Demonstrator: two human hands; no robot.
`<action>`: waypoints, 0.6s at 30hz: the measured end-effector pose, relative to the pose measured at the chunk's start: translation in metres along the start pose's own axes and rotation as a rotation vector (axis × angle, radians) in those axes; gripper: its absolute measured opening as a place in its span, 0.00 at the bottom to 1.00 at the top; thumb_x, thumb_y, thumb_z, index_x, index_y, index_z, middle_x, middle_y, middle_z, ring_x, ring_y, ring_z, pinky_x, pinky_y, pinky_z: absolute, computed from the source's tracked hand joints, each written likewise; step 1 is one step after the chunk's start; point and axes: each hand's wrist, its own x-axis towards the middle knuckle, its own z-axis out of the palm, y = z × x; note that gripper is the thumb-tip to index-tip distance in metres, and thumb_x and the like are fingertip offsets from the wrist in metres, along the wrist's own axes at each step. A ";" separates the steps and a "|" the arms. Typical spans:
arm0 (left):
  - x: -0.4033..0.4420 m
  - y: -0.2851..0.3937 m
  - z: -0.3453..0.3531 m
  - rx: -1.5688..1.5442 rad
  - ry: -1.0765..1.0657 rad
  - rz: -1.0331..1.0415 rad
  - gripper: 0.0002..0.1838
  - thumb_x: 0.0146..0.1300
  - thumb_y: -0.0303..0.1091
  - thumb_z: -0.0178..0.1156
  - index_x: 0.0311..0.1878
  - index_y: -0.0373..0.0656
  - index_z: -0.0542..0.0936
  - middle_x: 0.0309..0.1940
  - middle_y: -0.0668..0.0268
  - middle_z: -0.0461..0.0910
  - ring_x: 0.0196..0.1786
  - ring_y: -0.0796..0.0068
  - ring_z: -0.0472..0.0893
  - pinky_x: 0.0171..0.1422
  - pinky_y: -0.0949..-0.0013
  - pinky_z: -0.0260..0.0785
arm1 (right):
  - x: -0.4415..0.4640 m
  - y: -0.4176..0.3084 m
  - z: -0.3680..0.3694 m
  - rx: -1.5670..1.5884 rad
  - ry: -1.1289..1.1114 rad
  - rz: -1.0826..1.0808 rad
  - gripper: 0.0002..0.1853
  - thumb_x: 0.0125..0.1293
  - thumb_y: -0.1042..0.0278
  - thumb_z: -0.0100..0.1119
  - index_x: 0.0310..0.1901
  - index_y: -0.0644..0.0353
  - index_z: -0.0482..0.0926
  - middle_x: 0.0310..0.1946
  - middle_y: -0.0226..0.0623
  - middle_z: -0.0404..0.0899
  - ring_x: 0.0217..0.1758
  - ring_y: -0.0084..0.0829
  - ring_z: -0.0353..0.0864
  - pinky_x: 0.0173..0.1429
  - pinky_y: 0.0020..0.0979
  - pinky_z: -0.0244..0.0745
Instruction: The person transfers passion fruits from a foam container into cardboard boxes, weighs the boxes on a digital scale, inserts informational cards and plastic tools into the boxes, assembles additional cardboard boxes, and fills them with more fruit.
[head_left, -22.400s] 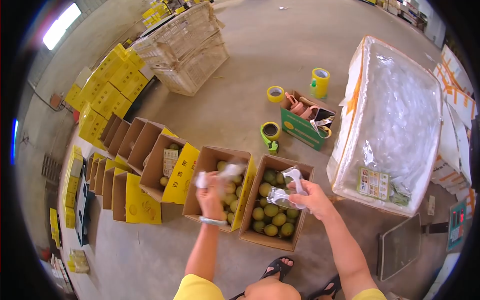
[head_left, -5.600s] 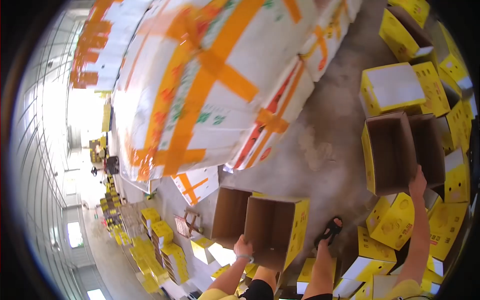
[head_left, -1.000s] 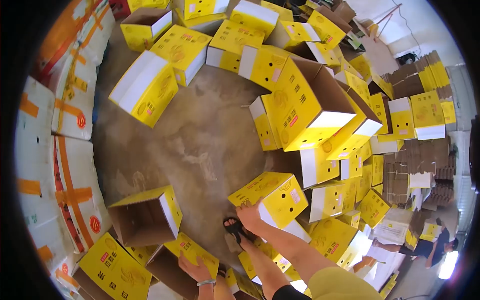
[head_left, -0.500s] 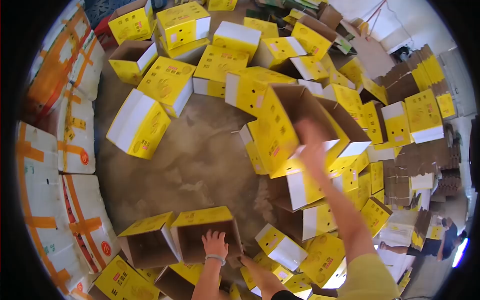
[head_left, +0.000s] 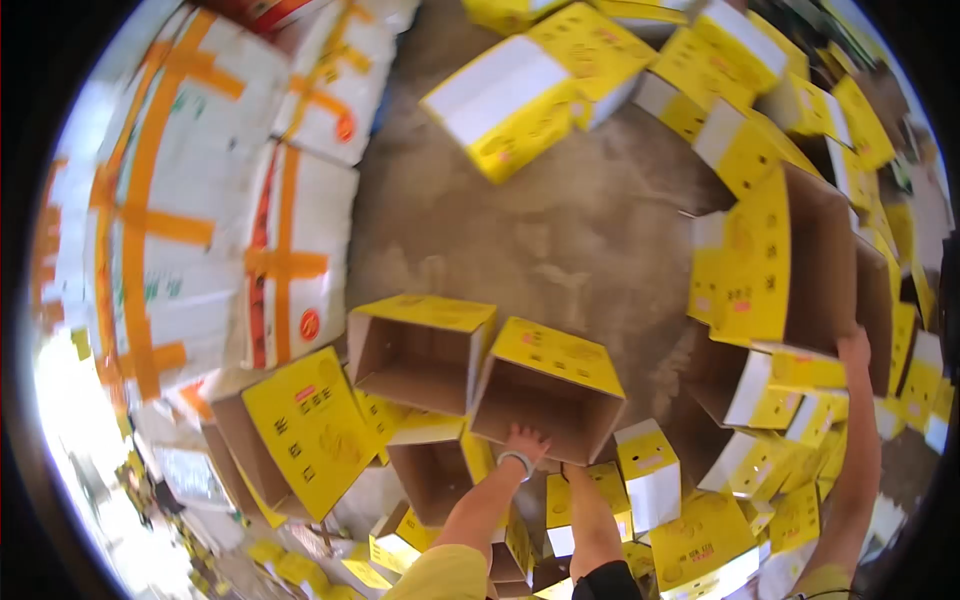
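My two hands are on different boxes. My left hand (head_left: 526, 443), with one bracelet (head_left: 519, 462) at the wrist, has its fingers spread at the near lip of an open box (head_left: 550, 390) on the floor (head_left: 450, 240). One neighbour (head_left: 420, 352) stands just left of it, both mouths facing me. My right hand (head_left: 853, 348) is at the near edge of a tall box (head_left: 800, 260) on the right, with one second box (head_left: 873, 300) close on that one's right; I cannot tell how those fingers close. Near left are two more open ones: a tilted box (head_left: 310, 435) and a low box (head_left: 432, 478). Far left, I count at least three foam crates (head_left: 300, 265).

A second ago the neighbour stood without the open box beside it. Half a second ago my right hand was a blur over the tall box's mouth; now it is at the edge.
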 end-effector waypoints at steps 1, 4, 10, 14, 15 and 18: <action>0.008 -0.002 0.016 -0.023 0.128 0.017 0.25 0.53 0.46 0.59 0.56 0.54 0.74 0.51 0.61 0.75 0.58 0.59 0.72 0.61 0.44 0.58 | -0.021 -0.016 -0.009 0.067 0.006 -0.037 0.21 0.55 0.63 0.57 0.52 0.56 0.76 0.47 0.49 0.77 0.51 0.50 0.75 0.53 0.42 0.70; 0.011 -0.003 0.010 -0.127 0.477 0.150 0.09 0.55 0.36 0.54 0.39 0.52 0.80 0.34 0.65 0.81 0.42 0.62 0.81 0.46 0.56 0.72 | -0.074 -0.047 -0.019 0.301 0.074 -0.035 0.23 0.53 0.67 0.62 0.53 0.61 0.76 0.47 0.43 0.79 0.48 0.40 0.78 0.53 0.35 0.70; -0.100 0.061 -0.064 -0.529 0.626 0.137 0.11 0.53 0.34 0.55 0.40 0.47 0.77 0.26 0.58 0.82 0.30 0.58 0.83 0.31 0.58 0.75 | -0.149 -0.116 -0.061 0.605 0.090 -0.214 0.21 0.59 0.73 0.58 0.55 0.66 0.72 0.48 0.36 0.76 0.47 0.27 0.75 0.48 0.26 0.72; -0.252 0.100 -0.091 -0.901 0.472 0.124 0.19 0.55 0.31 0.51 0.52 0.49 0.76 0.30 0.54 0.82 0.32 0.54 0.83 0.34 0.57 0.76 | -0.185 -0.172 -0.150 0.524 0.065 -0.266 0.22 0.57 0.71 0.61 0.53 0.70 0.73 0.49 0.44 0.77 0.52 0.37 0.75 0.58 0.31 0.65; -0.296 0.103 -0.100 -0.919 0.399 0.109 0.21 0.55 0.29 0.50 0.54 0.49 0.75 0.32 0.54 0.82 0.32 0.52 0.82 0.35 0.57 0.76 | -0.203 -0.192 -0.171 0.532 0.072 -0.296 0.22 0.57 0.71 0.61 0.53 0.70 0.73 0.49 0.44 0.77 0.52 0.37 0.75 0.58 0.31 0.65; -0.401 0.111 -0.076 -0.797 0.772 0.156 0.19 0.55 0.31 0.51 0.52 0.48 0.75 0.47 0.66 0.79 0.48 0.67 0.79 0.48 0.67 0.74 | -0.261 -0.226 -0.226 0.746 0.003 -0.289 0.25 0.60 0.65 0.63 0.56 0.69 0.72 0.53 0.47 0.75 0.52 0.39 0.75 0.59 0.33 0.65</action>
